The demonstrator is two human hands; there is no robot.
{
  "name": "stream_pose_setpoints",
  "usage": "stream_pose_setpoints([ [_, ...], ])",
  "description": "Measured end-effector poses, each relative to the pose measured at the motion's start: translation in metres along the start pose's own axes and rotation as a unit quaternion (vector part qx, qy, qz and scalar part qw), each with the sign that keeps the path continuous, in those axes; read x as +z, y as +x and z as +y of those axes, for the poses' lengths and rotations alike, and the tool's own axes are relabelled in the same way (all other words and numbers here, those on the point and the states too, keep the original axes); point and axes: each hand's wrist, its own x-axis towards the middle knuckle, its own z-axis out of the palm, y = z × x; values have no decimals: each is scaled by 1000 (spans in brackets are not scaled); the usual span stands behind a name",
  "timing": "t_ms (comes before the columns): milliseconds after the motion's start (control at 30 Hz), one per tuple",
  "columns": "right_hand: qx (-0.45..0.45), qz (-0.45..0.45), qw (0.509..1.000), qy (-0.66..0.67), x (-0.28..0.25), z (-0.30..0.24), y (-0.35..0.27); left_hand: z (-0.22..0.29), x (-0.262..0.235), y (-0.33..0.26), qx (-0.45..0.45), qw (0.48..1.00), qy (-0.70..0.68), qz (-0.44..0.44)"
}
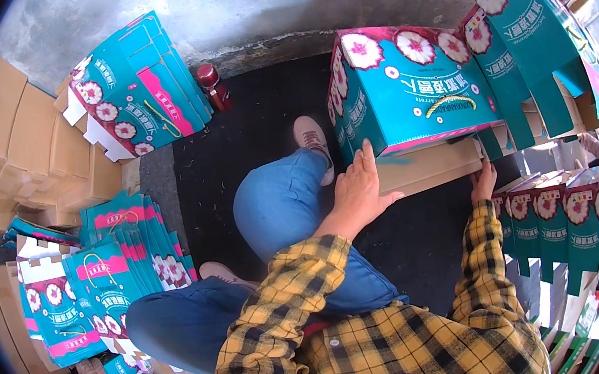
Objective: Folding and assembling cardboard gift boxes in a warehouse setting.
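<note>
A teal and pink cardboard carton (424, 95) printed with round flower-like slices stands in front of me, right of centre, with a yellow rope handle (451, 103) on its side. A plain brown flap (429, 168) sticks out along its near edge. My left hand (359, 188) lies against the left end of this flap, fingers stretched out and thumb spread. At the flap's right end, my right hand (483, 182) holds the corner between thumb and fingers, its fingertips partly hidden.
Flat, folded cartons lean in a stack (136, 95) at the far left, beside a red flask (212, 85). More lie in piles (76, 299) at left, near brown boxes (19, 125). Made-up cartons (534, 42) and a row of others (568, 216) stand at right. My legs (278, 197) reach forward over black matting.
</note>
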Motion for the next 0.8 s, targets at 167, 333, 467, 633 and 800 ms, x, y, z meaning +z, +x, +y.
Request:
stream_pose_setpoints([
  [167,-39,84,991,-99,-70,45,-66,20,-51,-62,173,971,108,121],
  [333,-54,-255,950,-172,14,45,-266,-36,-93,-170,132,957,236,107],
  [467,116,-474,860,-151,70,36,-355,-34,-65,-204,137,966,187,110],
  [633,120,-530,822,-171,132,-15,-356,-23,-77,-240,181,982,43,26],
  [800,-314,-433,810,-242,186,-75,-405,-45,-197,-273,81,948,-206,230],
])
